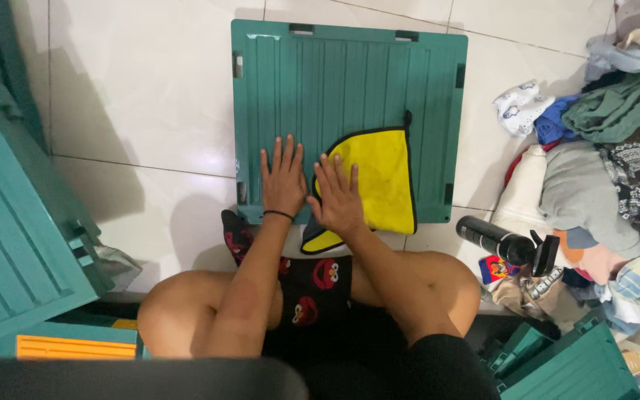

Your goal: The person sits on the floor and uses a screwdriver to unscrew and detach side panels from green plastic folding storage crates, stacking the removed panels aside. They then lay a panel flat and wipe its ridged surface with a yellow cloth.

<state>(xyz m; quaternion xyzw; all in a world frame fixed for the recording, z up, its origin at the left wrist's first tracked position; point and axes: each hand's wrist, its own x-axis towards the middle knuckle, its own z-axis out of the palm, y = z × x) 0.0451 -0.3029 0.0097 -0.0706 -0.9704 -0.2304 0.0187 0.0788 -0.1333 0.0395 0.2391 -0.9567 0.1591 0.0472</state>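
The person sits cross-legged on the white tiled floor [150, 111] with a green ribbed plastic panel [350, 81] laid flat in front of the knees. The left hand [283, 181] lies palm-down on bare plastic, fingers [281, 152] straight and slightly fanned, gripping nothing. Just beside it, the right hand [337, 200] presses flat on the near-left corner of a yellow microfibre cloth [379, 181] with dark edging; its fingers are spread too, not pinching. The cloth lies mostly beyond and to the right of those fingertips, its near corner hanging off the panel's edge. To my eye this is wiping: it would go best with the left hand bracing the panel and the cloth kept flat along the ribs. A black spray bottle [501, 241] lies on its side to the right, against a heap of clothes [601, 148].
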